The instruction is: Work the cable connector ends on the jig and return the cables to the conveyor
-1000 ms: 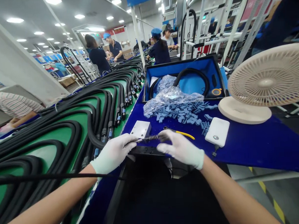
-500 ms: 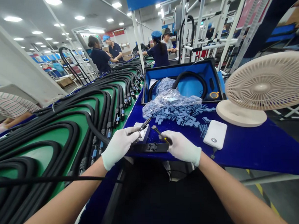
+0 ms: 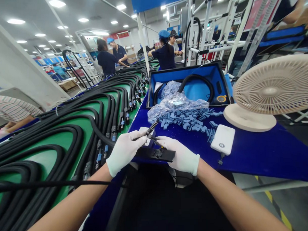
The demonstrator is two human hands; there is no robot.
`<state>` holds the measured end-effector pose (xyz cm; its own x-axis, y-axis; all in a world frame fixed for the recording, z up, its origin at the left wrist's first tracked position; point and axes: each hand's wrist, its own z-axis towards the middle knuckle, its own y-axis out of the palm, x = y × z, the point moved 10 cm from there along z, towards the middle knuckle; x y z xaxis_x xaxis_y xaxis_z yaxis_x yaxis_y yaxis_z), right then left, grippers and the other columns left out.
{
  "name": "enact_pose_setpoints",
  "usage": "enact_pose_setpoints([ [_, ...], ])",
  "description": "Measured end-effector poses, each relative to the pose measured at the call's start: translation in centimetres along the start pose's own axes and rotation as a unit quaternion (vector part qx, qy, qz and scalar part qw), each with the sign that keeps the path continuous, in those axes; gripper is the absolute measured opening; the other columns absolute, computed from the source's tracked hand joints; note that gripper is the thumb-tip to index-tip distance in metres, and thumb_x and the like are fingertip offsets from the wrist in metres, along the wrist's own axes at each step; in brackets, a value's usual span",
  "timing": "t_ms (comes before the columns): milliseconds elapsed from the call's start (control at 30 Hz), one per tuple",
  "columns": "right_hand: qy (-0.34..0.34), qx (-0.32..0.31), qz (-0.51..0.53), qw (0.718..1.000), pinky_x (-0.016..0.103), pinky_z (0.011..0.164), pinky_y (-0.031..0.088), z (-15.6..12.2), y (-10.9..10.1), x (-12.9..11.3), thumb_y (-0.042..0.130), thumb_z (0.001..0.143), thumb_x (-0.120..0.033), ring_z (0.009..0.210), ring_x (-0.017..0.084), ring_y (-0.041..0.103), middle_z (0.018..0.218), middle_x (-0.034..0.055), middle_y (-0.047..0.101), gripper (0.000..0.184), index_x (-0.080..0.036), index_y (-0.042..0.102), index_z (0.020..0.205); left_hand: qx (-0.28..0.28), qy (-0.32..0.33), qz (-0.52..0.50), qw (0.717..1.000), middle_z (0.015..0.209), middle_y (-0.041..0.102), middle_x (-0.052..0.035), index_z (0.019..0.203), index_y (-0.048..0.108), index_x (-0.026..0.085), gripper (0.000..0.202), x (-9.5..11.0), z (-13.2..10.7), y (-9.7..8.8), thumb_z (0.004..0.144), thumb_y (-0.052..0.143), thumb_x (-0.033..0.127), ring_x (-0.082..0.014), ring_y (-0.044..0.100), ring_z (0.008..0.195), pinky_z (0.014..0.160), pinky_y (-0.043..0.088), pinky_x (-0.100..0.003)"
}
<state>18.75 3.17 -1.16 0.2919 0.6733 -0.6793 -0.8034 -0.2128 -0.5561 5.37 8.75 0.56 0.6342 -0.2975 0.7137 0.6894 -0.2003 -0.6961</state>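
**Left hand (image 3: 125, 152) and right hand (image 3: 180, 153) pinch close together at the counter (image 3: 261, 162)**

Both hands wear white gloves and sit almost fingertip to fingertip, just above a black plate (image 3: 157, 154) at the counter's near edge. The left hand is closed on a spring-wrapped cable end (image 3: 152, 128), which angles up and away from the person, directly above the plate's far side. The right hand pinches a yellow-handled tool (image 3: 160, 144), most of it hidden by the glove, and its dark tip sits right at the spring-wrapped end. What kind of tool it is, the picture does not settle.

A white metal block (image 3: 144, 131) lies just beyond the plate, partly behind the left hand. Farther beyond the plate, blue foam pieces (image 3: 185, 118) are scattered across the counter beside a clear plastic bag (image 3: 177, 103), and behind them stands an open blue-lined case (image 3: 187, 71) holding a coiled black hose (image 3: 196, 81). To the right of the plate are a white flat box (image 3: 222, 139) and a cream desk fan (image 3: 270, 89). To its left, looped black cables (image 3: 68, 132) lie in rows on a green mat, with co-workers (image 3: 108, 62) standing well beyond.
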Motion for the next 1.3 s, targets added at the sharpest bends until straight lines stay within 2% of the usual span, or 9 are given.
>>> enact_pose_setpoints([
  [167,0.073,0.011,-0.075,0.994,0.037,0.087,0.051,-1.0,1.0,2.9,0.061,0.087,-0.02,0.094,0.023,0.062,0.104,0.0099,0.066,0.013,-0.018,0.063,0.1,-0.028,-0.003,-0.02,0.999,0.117,0.076,0.0006,0.126,0.072,0.023,0.042,0.4,0.2,0.7,0.091,0.059,0.041,-0.0251,0.07,0.108,0.096,0.052,-0.034],
  [300,0.115,0.02,-0.087,0.989,0.032,0.073,0.047,-1.6,1.1,3.5,0.061,0.086,-0.022,0.081,0.02,0.06,0.095,0.0069,0.066,0.01,-0.019,0.059,0.096,0.002,0.021,-0.001,1.0,0.123,0.074,-0.0039,0.129,0.068,0.021,0.046,1.6,1.7,0.4,0.091,0.06,0.045,-0.0255,0.069,0.111,0.101,0.051,-0.036],
  [400,0.162,0.032,-0.062,0.984,0.031,0.07,0.046,-2.0,0.6,4.1,0.062,0.084,-0.019,0.078,0.02,0.063,0.094,0.0057,0.068,0.025,-0.02,0.058,0.108,-0.018,0.051,0.026,0.998,0.122,0.074,-0.0057,0.122,0.071,0.019,0.042,2.3,3.0,0.8,0.095,0.051,0.044,-0.026,0.067,0.113,0.103,0.048,-0.036],
  [500,0.167,0.052,-0.033,0.984,0.034,0.083,0.049,-2.1,-0.2,4.2,0.065,0.079,-0.014,0.095,0.025,0.068,0.112,0.0116,0.071,0.059,-0.017,0.049,0.136,-0.048,0.054,-0.009,0.997,0.126,0.071,-0.008,0.134,0.062,0.017,0.048,2.3,3.7,1.6,0.096,0.048,0.043,-0.0253,0.068,0.112,0.1,0.051,-0.037],
  [567,0.154,0.039,-0.01,0.987,0.035,0.088,0.049,-2.0,-0.3,4.0,0.061,0.079,-0.009,0.101,0.026,0.068,0.115,0.0115,0.071,0.061,-0.017,0.051,0.138,-0.043,0.055,-0.027,0.997,0.128,0.07,-0.0094,0.141,0.054,0.018,0.055,2.3,3.6,2.0,0.093,0.055,0.043,-0.0256,0.068,0.112,0.098,0.053,-0.038],
  [733,0.144,0.022,0.004,0.989,0.031,0.077,0.047,-1.9,0.0,3.9,0.06,0.087,-0.015,0.086,0.022,0.067,0.097,0.0058,0.072,0.02,-0.02,0.066,0.106,0.034,0.056,0.041,0.997,0.118,0.074,-0.0079,0.128,0.064,0.019,0.044,2.8,2.5,1.7,0.092,0.059,0.044,-0.0264,0.069,0.108,0.097,0.053,-0.039],
  [967,0.182,0.06,-0.082,0.978,0.026,0.064,0.036,-1.6,1.3,6.6,0.062,0.088,-0.021,0.069,0.016,0.057,0.078,0.0012,0.064,0.008,-0.02,0.059,0.082,0.04,0.059,0.057,0.996,0.129,0.072,-0.006,0.126,0.072,0.02,0.045,3.0,2.2,1.5,0.094,0.055,0.046,-0.0292,0.065,0.122,0.108,0.048,-0.038],
  [1167,0.124,0.028,-0.062,0.99,0.028,0.077,0.046,-2.2,-0.3,4.2,0.06,0.088,-0.021,0.086,0.02,0.066,0.092,0.0034,0.07,0.01,-0.021,0.064,0.097,0.019,0.028,-0.069,0.997,0.127,0.073,-0.0057,0.13,0.069,0.02,0.049,2.8,2.3,2.0,0.09,0.062,0.046,-0.0286,0.069,0.115,0.103,0.053,-0.04],
  [1300,0.194,0.062,-0.153,0.967,0.042,0.099,0.045,-4.0,-3.8,5.3,0.065,0.082,-0.015,0.11,0.029,0.062,0.114,0.0124,0.069,0.032,-0.018,0.066,0.114,0.057,0.011,-0.158,0.986,0.132,0.07,-0.0089,0.136,0.063,0.015,0.057,2.6,2.3,1.1,0.089,0.066,0.046,-0.0286,0.067,0.118,0.104,0.053,-0.04],
])
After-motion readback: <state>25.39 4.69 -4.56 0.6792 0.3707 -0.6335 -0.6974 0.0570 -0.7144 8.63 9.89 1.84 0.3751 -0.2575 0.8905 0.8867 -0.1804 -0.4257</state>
